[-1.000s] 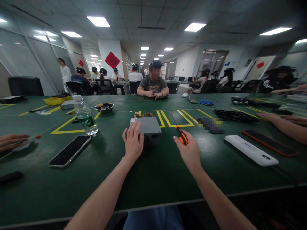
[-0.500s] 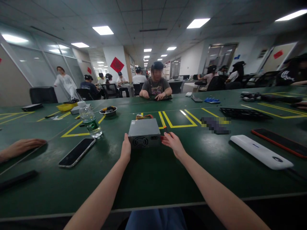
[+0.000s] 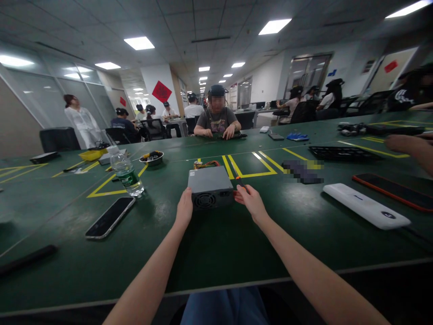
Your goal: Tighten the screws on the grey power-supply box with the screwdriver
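A grey computer power supply (image 3: 210,178) sits on the green table in front of me, its round fan grille and socket facing me and a bundle of coloured wires (image 3: 211,164) behind it. My left hand (image 3: 185,208) grips its left side, the fingertips hidden by the box. Beside the right side, my right hand (image 3: 250,201) is closed round a small black-and-orange screwdriver (image 3: 240,181), mostly covered by the fingers. Whether the right fingers also touch the box, I cannot tell.
To the left are a phone (image 3: 111,217), a water bottle (image 3: 126,174) and a metal bowl (image 3: 151,158) of small parts. A white device (image 3: 367,205) and a black-and-red slab (image 3: 392,192) lie right. Another person's hand (image 3: 407,146) reaches in there. Someone sits opposite.
The power supply has shifted slightly right, with both my hands alongside it. Another person's hand at the left has left the view, and one has come in at the right.
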